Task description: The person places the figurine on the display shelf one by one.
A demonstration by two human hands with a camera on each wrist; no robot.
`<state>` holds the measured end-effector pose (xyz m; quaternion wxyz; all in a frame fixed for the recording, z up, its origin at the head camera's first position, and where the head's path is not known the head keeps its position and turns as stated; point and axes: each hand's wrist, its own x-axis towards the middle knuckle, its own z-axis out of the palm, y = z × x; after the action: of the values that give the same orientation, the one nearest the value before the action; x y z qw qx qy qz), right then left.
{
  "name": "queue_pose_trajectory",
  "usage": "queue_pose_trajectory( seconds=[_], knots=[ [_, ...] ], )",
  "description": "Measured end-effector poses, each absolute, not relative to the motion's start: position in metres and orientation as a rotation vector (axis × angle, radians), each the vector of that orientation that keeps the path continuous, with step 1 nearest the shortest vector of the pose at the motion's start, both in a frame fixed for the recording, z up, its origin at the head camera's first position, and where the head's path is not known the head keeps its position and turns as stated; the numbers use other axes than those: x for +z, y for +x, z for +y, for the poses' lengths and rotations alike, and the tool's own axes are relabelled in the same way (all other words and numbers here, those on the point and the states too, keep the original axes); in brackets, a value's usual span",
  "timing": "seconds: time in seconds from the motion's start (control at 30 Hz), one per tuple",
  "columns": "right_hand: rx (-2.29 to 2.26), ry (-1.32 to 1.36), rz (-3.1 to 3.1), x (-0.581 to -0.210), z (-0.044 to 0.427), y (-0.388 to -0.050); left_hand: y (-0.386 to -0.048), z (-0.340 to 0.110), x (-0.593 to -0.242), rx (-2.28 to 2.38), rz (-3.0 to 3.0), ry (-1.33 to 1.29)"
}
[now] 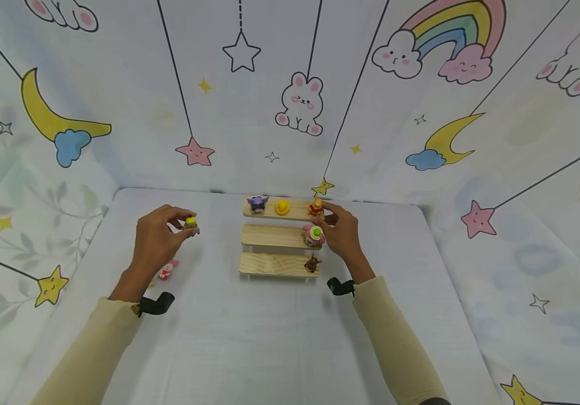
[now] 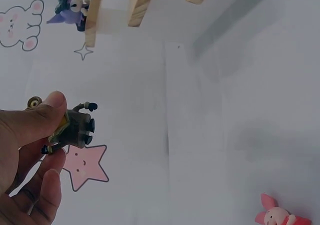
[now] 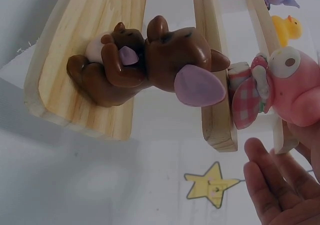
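Observation:
Between thumb and fingertips my left hand (image 1: 155,233) pinches a small minion figurine (image 2: 75,127) with a yellow top, held left of the wooden shelves. My right hand (image 1: 341,230) is at the right end of the stand, its fingers fairly straight and spread beside a pink-hooded rabbit figurine (image 3: 300,85), apparently touching its head. That figurine stands on the middle shelf (image 1: 271,236). Close to the right fingertips on the top shelf (image 1: 296,210) is a Winnie the Pooh figurine (image 1: 315,206). A brown kangaroo figurine (image 3: 180,55) stands on the bottom shelf's right end (image 1: 269,263).
A purple figurine (image 1: 257,203) and a yellow duck (image 1: 282,207) share the top shelf. A pink piglet figurine (image 1: 168,270) lies on the white cloth near my left wrist, with a small yellowish thing mostly hidden beside it. A printed backdrop (image 1: 249,112) rises behind.

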<state>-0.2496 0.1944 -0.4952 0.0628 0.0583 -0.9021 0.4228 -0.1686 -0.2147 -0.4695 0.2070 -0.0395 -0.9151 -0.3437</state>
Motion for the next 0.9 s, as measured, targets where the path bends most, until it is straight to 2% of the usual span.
queue_pose_trajectory(
  seconds=[0.9],
  knots=[
    [1.283, 0.156, -2.743, -0.494, 0.194, -0.248, -0.177, -0.171, -0.455, -1.053, -2.483, -0.250]
  ],
)
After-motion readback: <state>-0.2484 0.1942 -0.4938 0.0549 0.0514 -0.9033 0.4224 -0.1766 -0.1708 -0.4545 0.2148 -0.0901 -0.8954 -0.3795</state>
